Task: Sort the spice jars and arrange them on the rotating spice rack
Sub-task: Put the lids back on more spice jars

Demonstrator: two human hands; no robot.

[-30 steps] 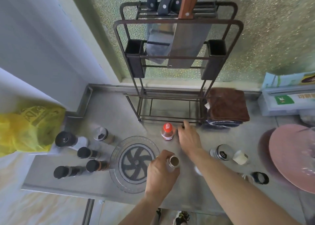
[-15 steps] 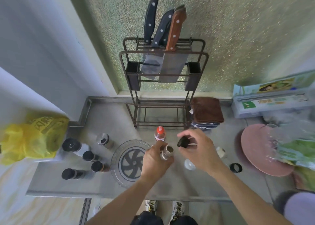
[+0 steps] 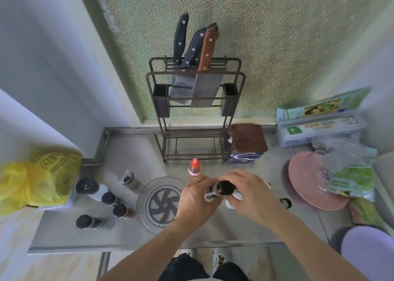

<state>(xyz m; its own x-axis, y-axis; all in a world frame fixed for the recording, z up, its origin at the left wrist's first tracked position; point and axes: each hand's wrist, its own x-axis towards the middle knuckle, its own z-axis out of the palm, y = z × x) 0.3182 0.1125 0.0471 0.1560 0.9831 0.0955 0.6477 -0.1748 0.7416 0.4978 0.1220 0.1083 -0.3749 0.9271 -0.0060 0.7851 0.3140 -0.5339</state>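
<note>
My left hand [image 3: 195, 197] grips a small spice jar [image 3: 210, 192] just right of the clear rotating spice rack [image 3: 147, 192], which has a dark pinwheel centre. My right hand [image 3: 248, 192] holds a black lid [image 3: 225, 187] against the jar's top. A red-capped bottle [image 3: 194, 166] stands behind my left hand. Several black-lidded jars stand left of the rack: one tall [image 3: 87, 188], two small [image 3: 109, 198] [image 3: 120, 210], one lying down [image 3: 86, 221]. A silver-lidded shaker [image 3: 127, 178] stands behind them.
A metal knife rack [image 3: 195, 110] with several knives stands at the back. Folded brown cloths [image 3: 248, 141] lie to its right. A pink plate [image 3: 307, 182] and green packets [image 3: 354, 174] fill the right side. A yellow bag [image 3: 32, 182] sits far left. A black ring [image 3: 285, 203] lies beside my right wrist.
My right hand picked up the black lid from the counter and brought it onto the jar held in my left hand. The camera view pulled back and tilted up.
</note>
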